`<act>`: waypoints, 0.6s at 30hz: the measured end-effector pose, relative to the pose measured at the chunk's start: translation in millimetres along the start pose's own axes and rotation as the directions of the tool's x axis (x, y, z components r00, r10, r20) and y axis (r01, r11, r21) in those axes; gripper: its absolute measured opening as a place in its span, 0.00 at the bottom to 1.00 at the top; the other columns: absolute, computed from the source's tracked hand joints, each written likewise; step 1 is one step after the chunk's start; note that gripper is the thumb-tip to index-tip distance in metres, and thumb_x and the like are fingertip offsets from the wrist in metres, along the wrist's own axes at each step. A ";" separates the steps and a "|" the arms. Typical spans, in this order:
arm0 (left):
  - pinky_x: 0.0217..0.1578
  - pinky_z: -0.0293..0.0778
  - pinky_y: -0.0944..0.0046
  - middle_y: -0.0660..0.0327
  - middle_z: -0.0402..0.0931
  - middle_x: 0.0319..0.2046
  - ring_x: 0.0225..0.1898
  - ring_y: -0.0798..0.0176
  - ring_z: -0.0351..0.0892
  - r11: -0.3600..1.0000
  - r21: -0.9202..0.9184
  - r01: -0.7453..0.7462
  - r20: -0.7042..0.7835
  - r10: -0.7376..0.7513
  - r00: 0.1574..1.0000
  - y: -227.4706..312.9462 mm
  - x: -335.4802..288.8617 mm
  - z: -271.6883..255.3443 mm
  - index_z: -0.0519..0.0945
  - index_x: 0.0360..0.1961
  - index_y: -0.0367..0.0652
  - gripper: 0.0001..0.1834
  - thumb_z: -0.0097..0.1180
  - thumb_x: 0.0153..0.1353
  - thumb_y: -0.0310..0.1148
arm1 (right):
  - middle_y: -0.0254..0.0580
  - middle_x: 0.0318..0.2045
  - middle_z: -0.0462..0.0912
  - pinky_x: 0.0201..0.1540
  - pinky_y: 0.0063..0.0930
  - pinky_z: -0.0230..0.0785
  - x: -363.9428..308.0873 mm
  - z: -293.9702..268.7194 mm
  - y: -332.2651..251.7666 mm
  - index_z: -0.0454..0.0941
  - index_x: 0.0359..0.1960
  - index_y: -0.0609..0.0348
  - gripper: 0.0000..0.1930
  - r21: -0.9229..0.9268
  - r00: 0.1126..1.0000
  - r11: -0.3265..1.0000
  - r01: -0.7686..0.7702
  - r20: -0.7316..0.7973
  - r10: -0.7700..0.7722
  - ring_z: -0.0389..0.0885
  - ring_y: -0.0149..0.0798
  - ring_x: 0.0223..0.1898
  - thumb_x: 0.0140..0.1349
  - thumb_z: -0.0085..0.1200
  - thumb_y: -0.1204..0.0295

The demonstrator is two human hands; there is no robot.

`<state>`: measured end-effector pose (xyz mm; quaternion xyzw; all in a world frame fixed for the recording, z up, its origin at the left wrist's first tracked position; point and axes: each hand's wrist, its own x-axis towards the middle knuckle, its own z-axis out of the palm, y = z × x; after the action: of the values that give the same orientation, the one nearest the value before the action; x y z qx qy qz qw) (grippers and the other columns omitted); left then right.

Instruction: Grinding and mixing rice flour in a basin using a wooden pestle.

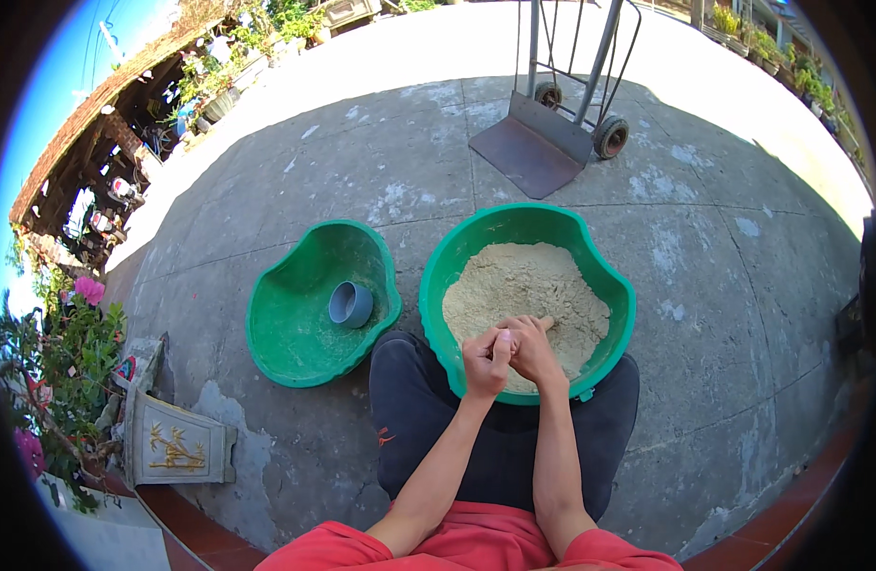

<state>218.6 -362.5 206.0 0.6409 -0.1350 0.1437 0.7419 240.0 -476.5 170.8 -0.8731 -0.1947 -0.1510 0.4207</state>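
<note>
A green plastic basin (621, 328) stands between my knees, partly filled with a pale, crumbly meal (519, 276). Both my hands are together over its near side, just above the meal. My left hand (486, 362) is closed, its fingers curled and its thumb uppermost, against my right hand. My right hand (533, 350) is also closed, and its fingers reach over the meal. Whatever the two hands press between them is hidden. To the left is a second, shallower green basin (291, 309) with a grey cup (350, 305) lying tipped inside.
A hand truck (538, 143) with two wheels stands on the concrete floor (362, 162) beyond the basins. At left are a stone planter (181, 443) and a flowering bush (77, 371). A dark object (849, 324) sits at the right edge.
</note>
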 end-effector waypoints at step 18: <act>0.21 0.68 0.64 0.60 0.72 0.13 0.16 0.65 0.72 0.955 0.079 -0.286 0.175 0.269 0.947 39.4 9.0 8.5 0.76 0.18 0.37 0.14 0.53 0.62 0.27 | 0.40 0.34 0.79 0.52 0.40 0.64 -1.3 -21.9 -23.5 0.77 0.32 0.58 0.09 0.116 0.986 0.989 0.088 0.134 -0.103 0.75 0.48 0.44 0.50 0.59 0.70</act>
<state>211.5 -365.1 246.6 0.6625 -0.2762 0.2011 0.6666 225.7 -480.8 199.3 -0.8467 -0.2733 -0.0988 0.4457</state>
